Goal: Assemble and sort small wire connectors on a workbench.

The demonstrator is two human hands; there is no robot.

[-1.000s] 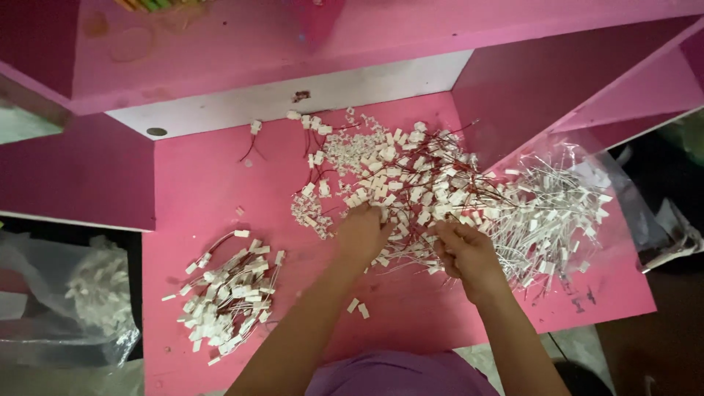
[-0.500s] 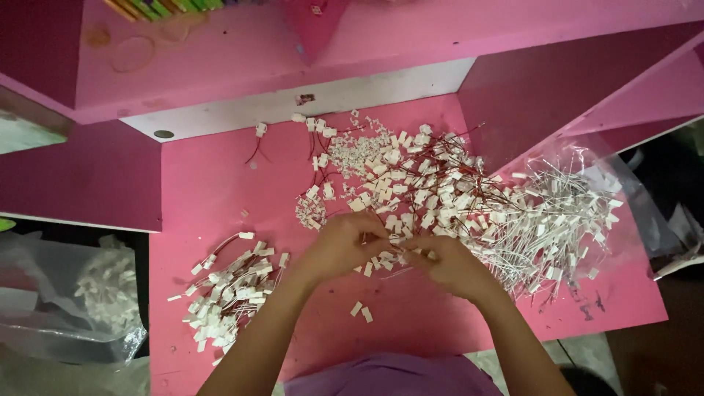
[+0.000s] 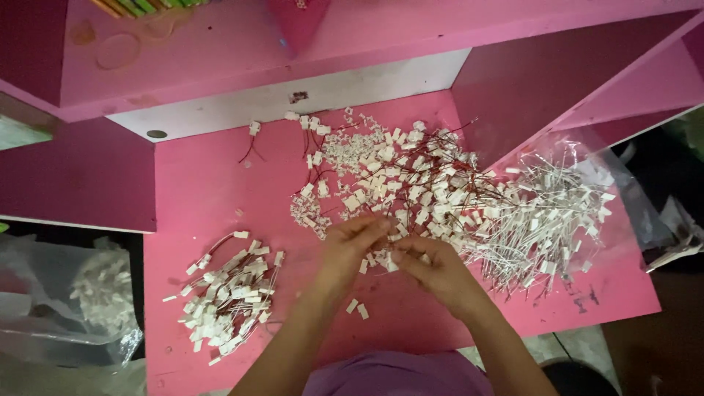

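Working at pink bench [image 3: 198,191]: big heap of white connectors [image 3: 411,183] centre, wired pile [image 3: 231,293] left. Your left hand [image 3: 350,246] and right hand [image 3: 433,270] meet at heap's near edge, fingers pinched on small connector [image 3: 389,257]. Risk: red leads tangle, so one pull likely drags neighbours; loose pieces near edge may fall.

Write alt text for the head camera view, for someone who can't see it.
Seen from above, a person's left hand and right hand meet over small white connectors on a pink table. A big pile of red-wired connectors lies beyond, a smaller pile to the left.
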